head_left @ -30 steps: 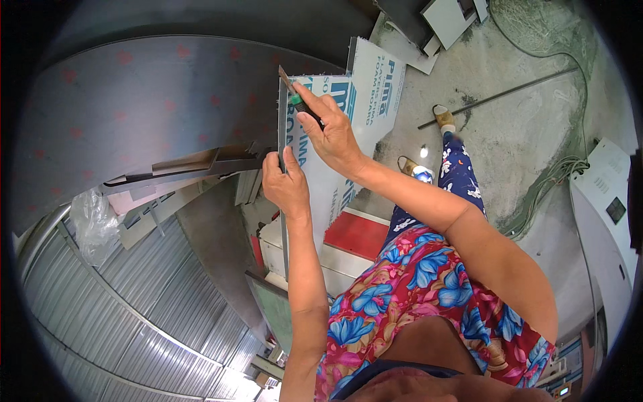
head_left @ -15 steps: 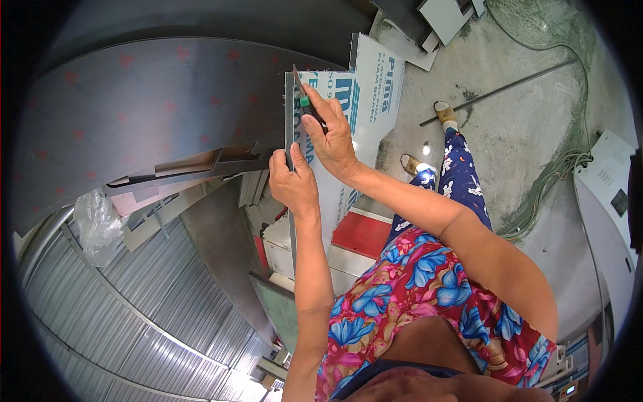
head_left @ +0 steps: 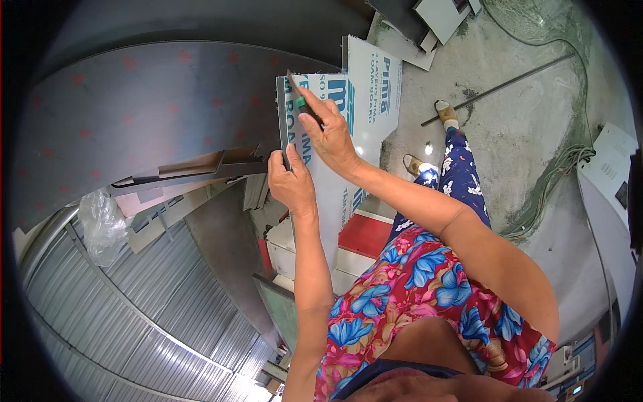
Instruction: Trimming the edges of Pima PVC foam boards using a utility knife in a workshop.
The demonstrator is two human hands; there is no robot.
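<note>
A white board (head_left: pixel 328 184) with blue and green print on its film stands upright in front of me, its grey cut edge facing left. My left hand (head_left: pixel 291 181) is closed on that edge, thumb on the printed face. Just above it, my right hand (head_left: pixel 333 139) is closed round the dark handle of a knife (head_left: pixel 301 102) with a green collar. The blade points up and away, close to the board's far left corner; I cannot tell whether it touches. A taller printed section (head_left: pixel 378 80) rises on the right; whether it is a separate piece is unclear.
A large dark sheet with red marks (head_left: pixel 161 114) curves across the left. Clear plastic wrap (head_left: pixel 102 224) hangs below it. A red-topped box (head_left: pixel 362 234) stands by my legs. On the floor lie a long bar (head_left: pixel 502 90), coiled cable (head_left: pixel 569 161) and panel offcuts (head_left: pixel 445 20).
The board's far left corner has shifted slightly left, showing more of its printed face. The knife tip has moved a little left and nearer with my right hand. My left hand keeps its hold.
</note>
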